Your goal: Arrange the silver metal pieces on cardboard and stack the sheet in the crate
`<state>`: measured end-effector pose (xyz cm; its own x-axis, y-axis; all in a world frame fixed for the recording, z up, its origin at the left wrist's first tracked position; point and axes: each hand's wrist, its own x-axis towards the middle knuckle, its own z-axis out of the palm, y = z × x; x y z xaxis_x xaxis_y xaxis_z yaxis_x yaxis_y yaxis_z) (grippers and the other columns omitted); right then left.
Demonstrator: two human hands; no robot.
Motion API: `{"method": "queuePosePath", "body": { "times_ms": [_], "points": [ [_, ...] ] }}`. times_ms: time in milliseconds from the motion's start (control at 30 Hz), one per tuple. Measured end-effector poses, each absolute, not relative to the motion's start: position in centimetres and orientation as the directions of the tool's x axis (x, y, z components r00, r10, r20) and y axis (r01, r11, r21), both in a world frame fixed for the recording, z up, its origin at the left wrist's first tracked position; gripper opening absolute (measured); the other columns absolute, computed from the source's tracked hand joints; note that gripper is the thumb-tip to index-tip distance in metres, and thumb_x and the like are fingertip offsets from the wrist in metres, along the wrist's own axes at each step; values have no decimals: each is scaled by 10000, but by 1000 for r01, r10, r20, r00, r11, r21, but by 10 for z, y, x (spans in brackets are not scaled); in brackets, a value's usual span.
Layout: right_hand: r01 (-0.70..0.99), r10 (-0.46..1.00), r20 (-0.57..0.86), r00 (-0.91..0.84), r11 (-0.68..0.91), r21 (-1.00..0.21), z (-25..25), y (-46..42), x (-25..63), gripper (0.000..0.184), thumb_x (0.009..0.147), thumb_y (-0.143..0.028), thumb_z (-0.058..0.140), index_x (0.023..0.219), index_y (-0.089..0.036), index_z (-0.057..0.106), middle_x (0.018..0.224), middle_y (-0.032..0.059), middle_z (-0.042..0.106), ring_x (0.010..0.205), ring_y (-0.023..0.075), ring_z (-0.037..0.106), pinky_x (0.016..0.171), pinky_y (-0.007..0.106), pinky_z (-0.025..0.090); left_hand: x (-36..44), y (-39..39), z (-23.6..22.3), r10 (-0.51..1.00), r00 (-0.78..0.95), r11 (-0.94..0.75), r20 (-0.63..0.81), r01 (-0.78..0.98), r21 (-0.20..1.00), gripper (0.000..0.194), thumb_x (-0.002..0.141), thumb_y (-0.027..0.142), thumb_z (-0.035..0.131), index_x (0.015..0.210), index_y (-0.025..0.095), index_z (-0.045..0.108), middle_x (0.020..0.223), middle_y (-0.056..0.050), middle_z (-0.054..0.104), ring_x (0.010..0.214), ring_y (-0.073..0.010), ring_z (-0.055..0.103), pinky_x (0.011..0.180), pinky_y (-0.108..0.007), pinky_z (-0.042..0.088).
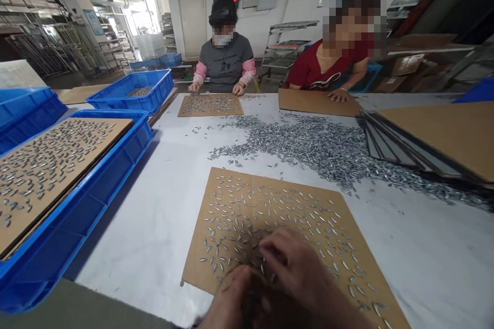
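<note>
A brown cardboard sheet (278,200) lies in front of me with many small, slender silvery metal pieces (266,211) spread over it, set apart from each other. Over its near part, my right hand (297,262) has thumb and fingertips pinched together; whatever is between them is too small to make out. Close beside it, at the near edge of the sheet, my left hand (235,293) is curled, its palm in shadow and its contents hidden. Beyond the sheet spreads a big loose heap of the same pieces (309,141).
Blue crates (116,185) stand at left, the nearest bearing a piece-covered cardboard sheet (57,159). Stacked boards (440,133) lie at right. Across the white table (154,226), one person (226,59) works over a cardboard sheet (210,105); another (328,67) rests a hand on cardboard (316,103).
</note>
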<state>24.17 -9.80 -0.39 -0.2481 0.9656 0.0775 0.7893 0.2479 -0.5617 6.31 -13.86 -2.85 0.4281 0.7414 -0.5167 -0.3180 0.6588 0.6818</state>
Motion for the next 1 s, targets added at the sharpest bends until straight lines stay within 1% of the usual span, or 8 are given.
{"method": "queuePosePath", "body": {
  "times_ms": [67, 200, 400, 600, 733, 833, 900, 1000],
  "points": [
    [723, 904, 127, -409, 405, -559, -7, -126, 237, 169, 975, -235, 532, 959, -271, 696, 937, 20, 724, 834, 174, 676, 743, 267, 498, 62, -137, -19, 818, 371, 547, -440, -263, 795, 534, 752, 698, 741, 894, 185, 705, 858, -67, 692, 758, -181, 605, 745, -293, 485],
    [755, 844, 259, -470, 537, -377, -27, -161, 231, 221, 863, -126, 603, 1024, -251, 688, 989, 47, 749, 868, 214, 682, 814, 312, 499, 67, -137, -13, 862, 357, 437, -359, -169, 883, 525, 840, 678, 674, 1000, 185, 756, 1081, -109, 720, 1147, -274, 600, 1104, -364, 399],
    [729, 893, 164, -419, 438, -527, -6, -158, 242, 197, 887, -133, 568, 971, -267, 686, 1007, 16, 761, 927, 184, 690, 845, 271, 498, 67, -139, -31, 840, 358, 474, -407, -120, 872, 409, 711, 515, 858, 944, 199, 743, 1039, -114, 731, 1243, -337, 554, 1078, -420, 445],
    [654, 904, 102, -416, 375, -657, 11, -150, 235, 231, 958, -164, 486, 947, -259, 696, 963, 13, 749, 900, 167, 690, 811, 259, 504, 51, -134, -39, 877, 327, 408, -353, -118, 905, 557, 528, 352, 943, 1024, 202, 739, 1171, -158, 702, 1336, -417, 467, 1053, -445, 467],
    [617, 928, 96, -360, 314, -722, 11, -133, 240, 233, 1003, -274, 458, 918, -241, 673, 935, 30, 704, 842, 156, 671, 749, 252, 505, 51, -131, -38, 832, 351, 519, -430, -215, 828, 539, 537, 403, 952, 991, 229, 719, 1053, -118, 717, 1059, -314, 638, 799, -334, 545],
    [699, 980, 108, -166, 195, -688, 5, -103, 260, 251, 1004, -325, 430, 968, -238, 663, 916, 42, 711, 828, 188, 663, 741, 296, 488, 57, -129, -37, 751, 444, 633, -490, -269, 726, 506, 730, 641, 792, 942, 199, 670, 834, -59, 683, 588, -133, 560, 488, -238, 380],
    [758, 991, 112, -76, 130, -639, -1, -78, 274, 280, 994, -318, 397, 979, -235, 664, 925, 55, 726, 849, 214, 665, 759, 322, 470, 61, -128, -37, 715, 484, 676, -504, -294, 676, 563, 788, 729, 689, 925, 186, 638, 733, -18, 645, 468, -79, 444, 436, -216, 240],
    [827, 995, 62, -77, 99, -553, -10, -46, 284, 259, 955, -268, 417, 830, -232, 641, 837, 47, 712, 816, 216, 642, 743, 314, 419, 63, -128, -38, 732, 485, 653, -479, -297, 697, 590, 779, 745, 692, 891, 169, 630, 681, -14, 651, 462, -77, 451, 457, -221, 242]
  ]
}}
